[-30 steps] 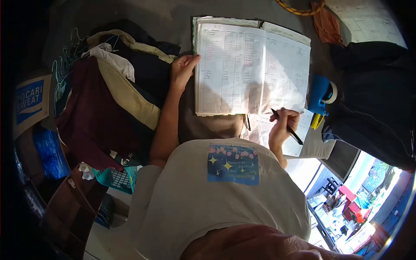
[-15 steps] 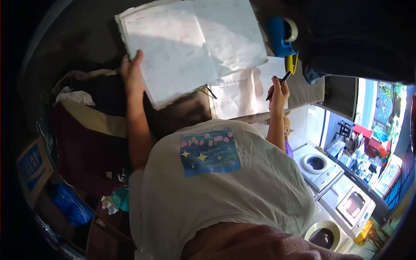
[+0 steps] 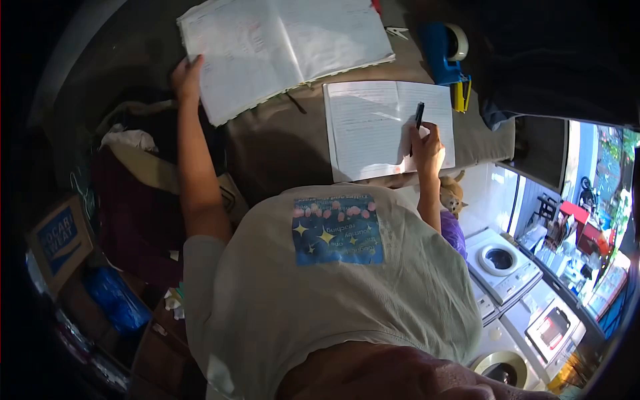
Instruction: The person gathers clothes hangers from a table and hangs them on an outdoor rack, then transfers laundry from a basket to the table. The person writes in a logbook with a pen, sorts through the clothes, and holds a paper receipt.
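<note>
My left hand grips the left edge of a large open book, its thumb on the page and its other fingers mostly hidden beneath. The book's pages are worn and carry faint writing. Below and right of it, a smaller lined notebook lies open with handwriting on its pages. My right hand is closed around a black pen over the notebook's right page. The pen stands steeply; I cannot tell whether its tip touches the paper.
A blue tape dispenser and a yellow tool sit right of the books, near a white clip. Dark red cloth hangs at left. A cat is below the brown surface, with washing machines beyond.
The large book has shifted away from my body with my left hand, uncovering the notebook. My right hand has moved onto the notebook page, and the pen has swung more upright.
</note>
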The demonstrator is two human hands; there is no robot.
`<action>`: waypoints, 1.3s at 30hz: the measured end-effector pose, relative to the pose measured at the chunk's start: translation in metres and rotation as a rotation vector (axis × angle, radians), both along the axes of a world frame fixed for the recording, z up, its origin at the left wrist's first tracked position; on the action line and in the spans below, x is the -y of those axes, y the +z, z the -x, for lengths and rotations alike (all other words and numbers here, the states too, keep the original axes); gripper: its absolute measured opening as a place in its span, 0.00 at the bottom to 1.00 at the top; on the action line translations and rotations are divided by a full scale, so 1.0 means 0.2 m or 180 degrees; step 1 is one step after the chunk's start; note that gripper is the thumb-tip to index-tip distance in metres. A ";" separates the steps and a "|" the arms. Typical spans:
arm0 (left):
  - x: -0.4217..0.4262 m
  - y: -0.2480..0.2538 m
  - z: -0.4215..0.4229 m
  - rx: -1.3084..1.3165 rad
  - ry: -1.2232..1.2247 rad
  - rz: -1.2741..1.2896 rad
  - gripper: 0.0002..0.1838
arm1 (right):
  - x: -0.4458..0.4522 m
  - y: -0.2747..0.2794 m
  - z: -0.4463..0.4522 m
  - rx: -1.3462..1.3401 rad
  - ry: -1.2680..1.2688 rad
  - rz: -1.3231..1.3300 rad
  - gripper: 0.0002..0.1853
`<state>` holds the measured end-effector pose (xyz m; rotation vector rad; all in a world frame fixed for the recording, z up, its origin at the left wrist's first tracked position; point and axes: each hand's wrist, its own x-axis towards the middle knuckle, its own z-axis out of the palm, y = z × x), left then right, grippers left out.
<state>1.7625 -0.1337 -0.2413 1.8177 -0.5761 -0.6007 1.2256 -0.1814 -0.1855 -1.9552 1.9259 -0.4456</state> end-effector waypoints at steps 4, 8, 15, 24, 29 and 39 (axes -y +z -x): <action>-0.07 0.24 0.27 0.3114 0.0271 -0.0546 0.25 | -0.02 0.01 -0.01 0.0091 -0.0049 0.0216 0.17; -0.26 0.52 0.54 0.2701 -0.0022 0.0677 0.15 | -0.08 0.07 -0.05 0.0194 -0.0157 0.0551 0.15; -0.77 0.79 0.84 0.2841 0.0680 0.0319 0.11 | -0.16 0.11 -0.25 0.0984 0.1160 0.1101 0.04; -1.40 0.55 0.74 0.3686 0.2158 -0.2676 0.31 | -0.33 0.22 -0.75 0.1832 0.2926 0.0521 0.03; -1.43 0.45 0.74 0.3334 0.1701 -0.2371 0.32 | -0.48 0.21 -0.99 0.1706 0.3729 0.0993 0.04; -1.56 0.50 0.75 0.3180 0.1176 -0.1720 0.33 | -0.86 -0.01 -1.13 0.0907 0.3046 0.1541 0.07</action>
